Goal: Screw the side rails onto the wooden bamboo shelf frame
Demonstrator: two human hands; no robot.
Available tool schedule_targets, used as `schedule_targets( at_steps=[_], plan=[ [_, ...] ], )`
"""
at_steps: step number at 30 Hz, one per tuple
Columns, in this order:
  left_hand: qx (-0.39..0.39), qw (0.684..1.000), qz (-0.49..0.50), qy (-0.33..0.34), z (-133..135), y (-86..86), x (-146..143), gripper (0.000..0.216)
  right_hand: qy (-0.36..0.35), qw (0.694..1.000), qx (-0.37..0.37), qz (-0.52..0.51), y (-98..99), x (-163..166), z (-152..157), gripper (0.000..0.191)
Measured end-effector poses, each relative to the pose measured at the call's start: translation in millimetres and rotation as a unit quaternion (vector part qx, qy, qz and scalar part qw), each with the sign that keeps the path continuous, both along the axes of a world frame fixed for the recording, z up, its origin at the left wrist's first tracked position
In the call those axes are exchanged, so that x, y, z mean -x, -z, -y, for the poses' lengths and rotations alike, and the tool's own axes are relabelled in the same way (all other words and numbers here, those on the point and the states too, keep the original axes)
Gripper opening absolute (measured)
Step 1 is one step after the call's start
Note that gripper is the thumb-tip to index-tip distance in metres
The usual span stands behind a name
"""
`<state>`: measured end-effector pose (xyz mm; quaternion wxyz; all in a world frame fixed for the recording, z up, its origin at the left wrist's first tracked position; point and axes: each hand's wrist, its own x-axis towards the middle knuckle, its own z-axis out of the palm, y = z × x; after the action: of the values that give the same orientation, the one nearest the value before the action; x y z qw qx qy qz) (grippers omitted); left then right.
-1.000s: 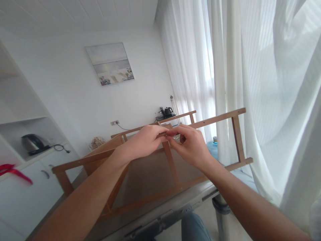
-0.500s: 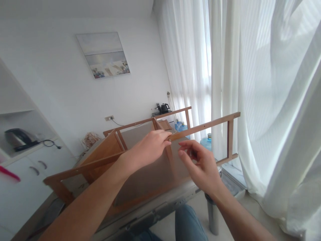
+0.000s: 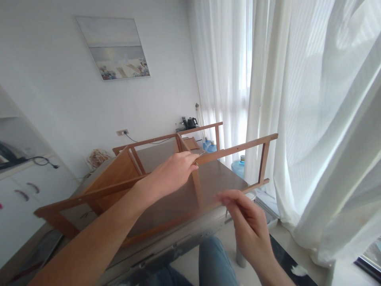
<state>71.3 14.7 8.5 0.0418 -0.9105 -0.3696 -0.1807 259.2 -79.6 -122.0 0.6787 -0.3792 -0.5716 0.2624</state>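
A wooden frame (image 3: 238, 149) like an unfinished piece of furniture lies on its side on a table (image 3: 222, 178). My left hand (image 3: 174, 171) is closed around its upper near rail, where a crosspiece meets it. A small metal fitting (image 3: 197, 163) shows at the fingertips there. My right hand (image 3: 250, 222) is apart from the frame, low over the table's near right edge. Its fingers are curled with thumb and forefinger drawn together, and the tips are blurred; whether something small is between them cannot be made out.
Blue water bottles (image 3: 238, 167) stand beyond the table by the white curtains (image 3: 297, 119). A black kettle (image 3: 192, 122) sits on a stand at the back. White cabinets (image 3: 29, 206) line the left side. My knee (image 3: 216, 258) is under the table edge.
My right hand has moved down and away from the rail, its fingers drawing together. My left hand has kept its hold. The view has tilted down and turned slightly right.
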Motion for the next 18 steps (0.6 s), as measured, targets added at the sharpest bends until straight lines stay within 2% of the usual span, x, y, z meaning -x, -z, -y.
schedule_targets(
  at_steps=[4, 7, 10, 14, 18],
  plan=[
    [0.0, 1.0, 0.003, -0.005, -0.1, 1.2, 0.8, 0.032, -0.028, 0.999, -0.013, 0.026, 3.6, -1.6, 6.0, 0.019],
    [-0.001, 1.0, 0.007, -0.009, 0.8, 2.5, 0.7, 0.033, -0.042, 0.998, 0.043, 0.016, 10.3, 0.8, 7.6, 0.019],
    [0.0, 1.0, 0.011, -0.009, 1.5, 3.4, 0.7, 0.034, -0.066, 0.994, 0.089, -0.003, 17.0, 4.0, 8.8, 0.028],
    [-0.001, 1.0, 0.014, -0.008, 1.3, 3.7, 1.0, 0.035, -0.113, 0.986, 0.12, -0.039, 23.7, 6.8, 12.6, 0.033],
    [-0.003, 1.0, 0.011, -0.013, 1.2, 3.6, 1.6, 0.036, -0.13, 0.982, 0.135, -0.004, 33.4, 8.3, 16.9, 0.036]
  ],
)
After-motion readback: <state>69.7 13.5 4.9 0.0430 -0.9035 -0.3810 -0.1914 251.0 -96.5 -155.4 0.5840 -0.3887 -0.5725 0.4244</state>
